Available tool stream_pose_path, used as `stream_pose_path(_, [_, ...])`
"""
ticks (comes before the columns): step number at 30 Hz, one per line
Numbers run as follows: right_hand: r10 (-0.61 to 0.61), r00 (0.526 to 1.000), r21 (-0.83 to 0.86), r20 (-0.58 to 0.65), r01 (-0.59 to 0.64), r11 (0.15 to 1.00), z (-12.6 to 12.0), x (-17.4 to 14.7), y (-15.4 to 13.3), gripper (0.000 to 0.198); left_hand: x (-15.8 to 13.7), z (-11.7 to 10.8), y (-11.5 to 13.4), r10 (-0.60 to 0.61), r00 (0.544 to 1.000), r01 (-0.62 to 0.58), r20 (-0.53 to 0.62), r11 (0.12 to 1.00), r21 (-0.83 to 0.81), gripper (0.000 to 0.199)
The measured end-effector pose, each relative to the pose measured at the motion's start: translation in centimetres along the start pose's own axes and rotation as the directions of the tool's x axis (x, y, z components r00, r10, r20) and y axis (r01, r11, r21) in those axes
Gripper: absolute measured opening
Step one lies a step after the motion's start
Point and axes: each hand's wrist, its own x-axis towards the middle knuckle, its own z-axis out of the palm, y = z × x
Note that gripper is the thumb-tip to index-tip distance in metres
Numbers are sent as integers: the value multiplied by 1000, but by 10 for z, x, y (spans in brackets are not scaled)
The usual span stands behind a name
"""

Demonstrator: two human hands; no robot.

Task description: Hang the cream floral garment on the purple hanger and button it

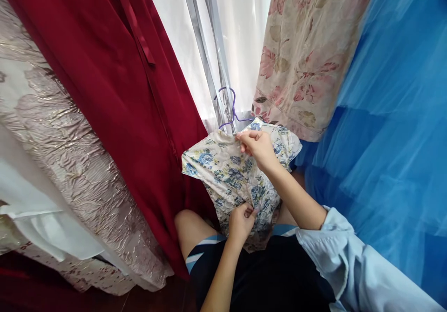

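A: Far left, what is noted?

B: A pale textured garment (94, 149) hangs at a slant, with a red garment (139, 93) beside it. Further right, grey poles (209, 37) stand before white cloth (244, 18).

A: Position of the handled item?

B: The blue-flowered garment (223, 172) is at centre, its hem in the wearer's lap between 2 thighs. A purple hanger (233, 105) rises from its neck, presumably to keep the shoulders spread. Whether the hook bears on anything cannot be told.

A: Left hand?

B: The left hand (240, 223) grips the front of the garment low down, probably to steady the cloth against the pull above. Pose: bare forearm rising from the bottom edge, thumb and index finger together on the fabric, other fingers curled.

A: Right hand?

B: The right hand (259, 149) pinches the front neckline, apparently to hold that edge taut. Pose: forearm slanting up and leftward from a rolled blue sleeve (349, 251), wrist above the chest panel, thumb against index finger, the rest folded.

A: Right of that?

B: A pink-flowered garment (303, 60) hangs behind the shoulder; a blue tulle garment (391, 116) fills the far right.
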Motion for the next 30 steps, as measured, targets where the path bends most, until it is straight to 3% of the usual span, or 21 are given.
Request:
stream_pose_path(2, [23, 1000, 9, 7, -23, 1000, -3, -3, 0, 21, 12, -16, 8, 61, 996, -62, -69, 998, -17, 16])
stream_pose_path(5, [27, 1000, 21, 9, -27, 999, -6, -4, -1, 19, 47, -57, 40, 159, 964, -169, -213, 985, -30, 22])
stream_pose_path(6, [24, 1000, 21, 14, -24, 999, -6, -4, -1, 18, 62, -72, 54, 205, 939, -222, -277, 975, -28, 25])
stream_pose_path(8, [10, 1000, 5, 20, -10, 1000, -6, -2, 0, 16, 94, -102, 85, 405, 820, -428, -406, 903, 36, 32])
stream_pose_path(10, [-13, 999, -21, 31, 14, 1000, -5, 1, 3, 15, 123, -125, 112, 553, 746, -552, -372, 825, 120, 37])
stream_pose_path(12, [-35, 999, -64, 28, 37, 997, -4, 5, 10, 15, 145, -139, 130, 604, 751, -579, -267, 797, 173, 28])
stream_pose_path(16, [-51, 998, -141, -38, 45, 989, 0, 5, 28, 18, 162, -148, 141, 617, 763, -573, -191, 783, 243, 14])
stream_pose_path(21, [-69, 994, -175, -85, 53, 983, 8, -5, 49, 15, 158, -147, 139, 581, 754, -550, -307, 813, 189, 10])
stream_pose_path(25, [-8, 998, -238, -66, -8, 971, 8, -12, 69, 15, 162, -148, 143, 470, 763, -518, -444, 855, 15, 12])
stream_pose_path(28, [56, 998, -287, -35, -64, 956, 2, -30, 89, 16, 172, -168, 146, 369, 728, -517, -577, 849, -108, 13])
stream_pose_path(30, [82, 996, -311, -28, -87, 946, -5, -47, 100, 15, 177, -191, 140, 332, 741, -484, -583, 866, -123, 11])
